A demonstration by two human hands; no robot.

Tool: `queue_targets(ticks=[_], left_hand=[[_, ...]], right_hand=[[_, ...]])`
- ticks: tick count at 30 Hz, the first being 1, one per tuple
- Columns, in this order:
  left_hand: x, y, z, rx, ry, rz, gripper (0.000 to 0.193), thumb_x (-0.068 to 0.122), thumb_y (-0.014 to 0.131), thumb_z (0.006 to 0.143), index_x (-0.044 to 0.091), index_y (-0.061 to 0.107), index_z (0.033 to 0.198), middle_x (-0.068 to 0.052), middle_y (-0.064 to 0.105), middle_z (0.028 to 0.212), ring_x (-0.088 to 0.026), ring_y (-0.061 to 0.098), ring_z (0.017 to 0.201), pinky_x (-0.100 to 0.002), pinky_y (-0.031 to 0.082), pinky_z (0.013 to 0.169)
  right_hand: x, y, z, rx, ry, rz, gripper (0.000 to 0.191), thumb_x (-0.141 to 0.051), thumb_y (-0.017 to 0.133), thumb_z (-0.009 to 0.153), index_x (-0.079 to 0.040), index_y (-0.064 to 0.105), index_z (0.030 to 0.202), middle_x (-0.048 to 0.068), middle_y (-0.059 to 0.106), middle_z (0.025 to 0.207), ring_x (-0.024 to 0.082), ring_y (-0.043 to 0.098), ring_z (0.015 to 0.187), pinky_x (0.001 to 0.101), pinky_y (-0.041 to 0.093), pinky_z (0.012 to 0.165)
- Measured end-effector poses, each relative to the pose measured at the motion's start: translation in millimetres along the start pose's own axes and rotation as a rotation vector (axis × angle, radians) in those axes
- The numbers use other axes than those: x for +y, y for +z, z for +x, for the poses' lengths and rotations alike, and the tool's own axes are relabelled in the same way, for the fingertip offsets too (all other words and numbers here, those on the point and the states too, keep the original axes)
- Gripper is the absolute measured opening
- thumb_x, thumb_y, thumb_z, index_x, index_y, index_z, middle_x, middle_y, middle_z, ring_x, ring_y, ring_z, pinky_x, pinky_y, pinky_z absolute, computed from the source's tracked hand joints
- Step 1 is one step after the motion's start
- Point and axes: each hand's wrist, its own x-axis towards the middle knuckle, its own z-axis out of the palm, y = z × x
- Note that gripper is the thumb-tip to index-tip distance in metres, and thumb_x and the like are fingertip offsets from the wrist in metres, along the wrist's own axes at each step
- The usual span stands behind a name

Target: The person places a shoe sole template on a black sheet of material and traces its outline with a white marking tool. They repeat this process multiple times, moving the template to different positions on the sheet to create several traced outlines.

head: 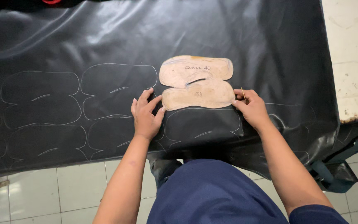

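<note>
2 hands steady a tan pattern on black sheet

Left hand [146, 114] lies spread, fingertips pressing the cardboard template [197, 83] at its lower left edge; right hand [250, 108] pinches a thin marking tool [243, 93] at the lower right edge. Template lies flat on the black leather sheet [104, 37], beside traced outlines [119, 90]. Good tracing, I judge, needs firm downward pressure and the tip tight against the edge.

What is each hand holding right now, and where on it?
The right hand pinches a thin marking stick near its lower end. The left hand grips nothing; its fingertips press the tan cardboard template's left edge.
</note>
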Motion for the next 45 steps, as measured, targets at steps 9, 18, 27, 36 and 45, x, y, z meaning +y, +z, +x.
queue_targets(ticks=[9, 18, 27, 36, 45], left_hand=[[2.5, 1.0, 1.1, -0.002, -0.006, 0.002, 0.040, 0.026, 0.077, 0.085, 0.014, 0.073, 0.123, -0.009, 0.053, 0.150, -0.031, 0.042, 0.146, -0.059, 0.018, 0.122], [1.7, 0.8, 0.5, -0.001, 0.008, 0.005, 0.040, 0.026, 0.078, 0.084, 0.014, 0.073, 0.122, -0.009, 0.053, 0.150, -0.031, 0.042, 0.147, -0.059, 0.018, 0.123], [16.9, 2.3, 4.4, 0.016, 0.028, 0.094, 0.041, 0.018, 0.076, 0.078, 0.009, 0.069, 0.118, -0.017, 0.051, 0.145, -0.037, 0.041, 0.140, -0.061, 0.019, 0.115], [71.8, 79.5, 15.2, -0.273, 0.391, 0.319, 0.040, 0.020, 0.068, 0.088, 0.004, 0.066, 0.125, -0.026, 0.057, 0.142, -0.041, 0.056, 0.125, -0.051, 0.047, 0.108], [97.6, 67.2, 0.7, -0.331, 0.379, 0.489, 0.075, 0.046, 0.075, 0.078, 0.003, 0.058, 0.137, -0.028, 0.046, 0.147, -0.050, 0.044, 0.133, -0.062, 0.037, 0.108]], right_hand=[[-0.4, 0.4, 0.1, -0.001, -0.017, -0.056, 0.037, -0.019, 0.078, 0.086, -0.009, 0.074, 0.122, 0.002, 0.059, 0.102, 0.009, 0.060, 0.077, 0.0252, 0.050, 0.076], [8.8, 1.1, 0.2, 0.017, -0.056, -0.086, 0.041, -0.019, 0.077, 0.087, -0.007, 0.073, 0.126, 0.002, 0.061, 0.102, 0.008, 0.058, 0.078, 0.0241, 0.050, 0.079], [14.0, 2.9, 1.1, 0.027, -0.090, -0.105, 0.042, -0.018, 0.079, 0.085, -0.004, 0.072, 0.123, 0.003, 0.060, 0.103, 0.009, 0.060, 0.076, 0.0250, 0.051, 0.076], [-18.9, 1.4, 11.9, 0.069, -0.271, -0.521, 0.031, -0.020, 0.084, 0.080, -0.002, 0.075, 0.104, 0.011, 0.063, 0.100, 0.024, 0.063, 0.087, 0.0346, 0.050, 0.075], [-118.3, 96.2, 40.4, -0.188, -0.620, -0.103, 0.014, -0.017, 0.067, 0.099, -0.005, 0.073, 0.100, 0.010, 0.069, 0.093, 0.028, 0.066, 0.090, 0.0366, 0.052, 0.081]])
